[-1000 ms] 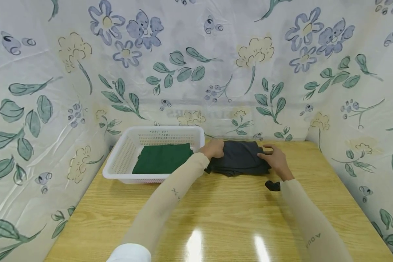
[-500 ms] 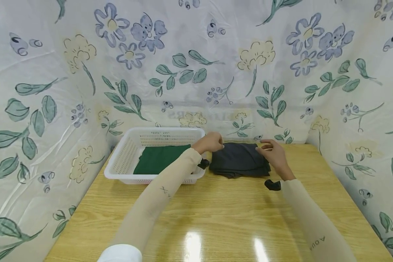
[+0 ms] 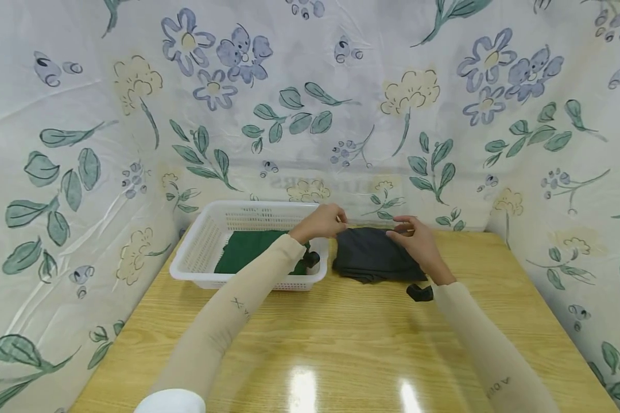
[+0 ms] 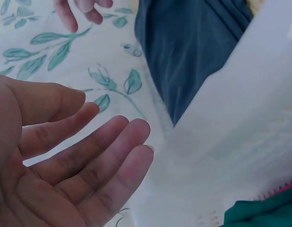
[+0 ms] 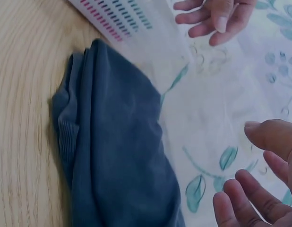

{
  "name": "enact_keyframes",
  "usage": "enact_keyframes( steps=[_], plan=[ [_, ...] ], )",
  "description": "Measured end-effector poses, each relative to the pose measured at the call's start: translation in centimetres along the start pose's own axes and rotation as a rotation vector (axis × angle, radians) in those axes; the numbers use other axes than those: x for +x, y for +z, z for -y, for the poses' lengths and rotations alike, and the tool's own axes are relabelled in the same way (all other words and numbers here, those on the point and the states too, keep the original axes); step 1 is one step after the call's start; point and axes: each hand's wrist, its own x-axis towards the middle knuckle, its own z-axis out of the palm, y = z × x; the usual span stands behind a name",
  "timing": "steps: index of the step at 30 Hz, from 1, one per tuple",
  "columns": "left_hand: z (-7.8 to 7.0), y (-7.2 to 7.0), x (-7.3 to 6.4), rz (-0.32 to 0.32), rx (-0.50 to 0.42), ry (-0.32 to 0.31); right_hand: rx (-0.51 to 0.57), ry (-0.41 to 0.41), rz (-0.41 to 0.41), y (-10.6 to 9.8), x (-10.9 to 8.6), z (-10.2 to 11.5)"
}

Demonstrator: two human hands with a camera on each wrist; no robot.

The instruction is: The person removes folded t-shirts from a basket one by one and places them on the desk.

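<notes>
A folded dark grey garment lies on the wooden table, right of the white basket; in the right wrist view its ribbed edge and stacked layers show on the dark cloth. My left hand hovers over the basket's right rim, its fingers relaxed and holding nothing, as the left hand shows in the left wrist view. Above the garment's right part hangs my right hand; the right hand has loose, parted fingers with nothing between them. Folded green cloth lies inside the basket, partly hidden by my left arm.
The white perforated basket stands at the back left of the wooden table. Behind and on both sides hangs a floral-printed sheet. Black pieces sit at both wrists, one being the right wrist mount.
My left hand has let go of the garment's left side and moved left and up over the basket rim. My right hand has come off its right edge and shifted left. The garment stays.
</notes>
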Motion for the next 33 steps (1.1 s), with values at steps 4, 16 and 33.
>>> enact_keyframes(
  steps=[4, 16, 33],
  plan=[
    [0.1, -0.7, -0.8, -0.002, -0.017, -0.002, 0.005, -0.013, 0.035, 0.8, 0.2, 0.6],
    [2.4, -1.9, -3.3, -0.024, 0.014, 0.013, 0.039, -0.03, 0.075, 2.8, 0.1, 2.0],
    [5.0, -3.3, -5.5, -0.054, 0.003, -0.053, 0.038, -0.089, 0.178, 6.1, -0.4, 4.3]
  ],
)
